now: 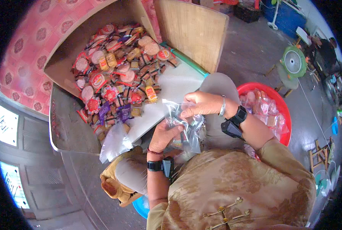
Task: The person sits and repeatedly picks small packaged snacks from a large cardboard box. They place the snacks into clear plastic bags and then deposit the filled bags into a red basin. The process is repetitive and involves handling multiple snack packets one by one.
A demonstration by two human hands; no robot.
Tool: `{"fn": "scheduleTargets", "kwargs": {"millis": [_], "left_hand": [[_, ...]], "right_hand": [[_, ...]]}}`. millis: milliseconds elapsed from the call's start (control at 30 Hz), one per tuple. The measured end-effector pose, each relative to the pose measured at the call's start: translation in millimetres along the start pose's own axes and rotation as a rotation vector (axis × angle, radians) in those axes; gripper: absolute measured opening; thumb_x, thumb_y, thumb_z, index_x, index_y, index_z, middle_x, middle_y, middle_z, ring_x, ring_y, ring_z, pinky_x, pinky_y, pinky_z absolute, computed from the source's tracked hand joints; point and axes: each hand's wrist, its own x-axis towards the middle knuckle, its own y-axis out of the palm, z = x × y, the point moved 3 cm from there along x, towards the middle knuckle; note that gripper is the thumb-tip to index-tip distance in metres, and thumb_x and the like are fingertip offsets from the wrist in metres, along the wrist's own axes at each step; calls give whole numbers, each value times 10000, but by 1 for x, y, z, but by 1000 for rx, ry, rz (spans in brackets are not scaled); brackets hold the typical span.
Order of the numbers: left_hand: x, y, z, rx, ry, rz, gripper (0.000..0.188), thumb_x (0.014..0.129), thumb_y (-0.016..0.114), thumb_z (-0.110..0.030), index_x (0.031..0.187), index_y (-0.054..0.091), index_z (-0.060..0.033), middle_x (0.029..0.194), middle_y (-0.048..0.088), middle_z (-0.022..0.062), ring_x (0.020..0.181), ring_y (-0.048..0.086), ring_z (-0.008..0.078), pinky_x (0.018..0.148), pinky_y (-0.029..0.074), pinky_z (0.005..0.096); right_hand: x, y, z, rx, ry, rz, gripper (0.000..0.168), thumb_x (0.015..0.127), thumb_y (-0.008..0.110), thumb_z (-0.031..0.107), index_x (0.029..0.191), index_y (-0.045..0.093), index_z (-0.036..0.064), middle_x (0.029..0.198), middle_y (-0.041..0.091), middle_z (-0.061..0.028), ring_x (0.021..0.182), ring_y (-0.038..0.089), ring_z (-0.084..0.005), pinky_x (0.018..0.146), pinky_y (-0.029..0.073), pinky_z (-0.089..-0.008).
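A clear plastic bag (194,141) hangs between my hands over my lap, with some small packets showing dimly in its lower part. My left hand (163,136) pinches the bag's left side between thumb and fingers. At the upper edge, my right hand (201,104) grips the plastic, its fingertips bent inward. Beyond my hands, a heap of small wrapped snack packets (122,72) spills from a tipped cardboard box (66,64) onto a white tabletop (175,82). Near the table's front edge lie more clear plastic bags (115,141).
To my right on the floor stands a red basin (287,115) holding filled clear bags (265,110). A wooden board (192,31) stands upright behind the table, beside a green tube (189,61). A green fan (293,60) and a blue basin (140,205) are farther off to the sides.
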Motion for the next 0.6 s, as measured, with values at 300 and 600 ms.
{"fn": "scheduleTargets", "kwargs": {"millis": [300, 600], "left_hand": [[-3, 35, 20, -122, -109, 222, 363, 766, 769, -165, 1064, 616, -24, 870, 659, 27, 770, 623, 135, 714, 508, 292], [24, 44, 24, -94, -10, 275, 630, 798, 753, -385, 1267, 501, -48, 1104, 637, 98, 901, 644, 193, 773, 526, 319]], "right_hand": [[-19, 8, -4, -457, -239, -133, 310, 771, 704, 289, 797, 604, -3, 727, 614, -204, 660, 607, -355, 589, 454, -426], [-110, -63, 15, -381, -253, -592, 256, 839, 699, 260, 839, 638, 11, 684, 611, -116, 614, 583, -158, 583, 463, -334]]}}
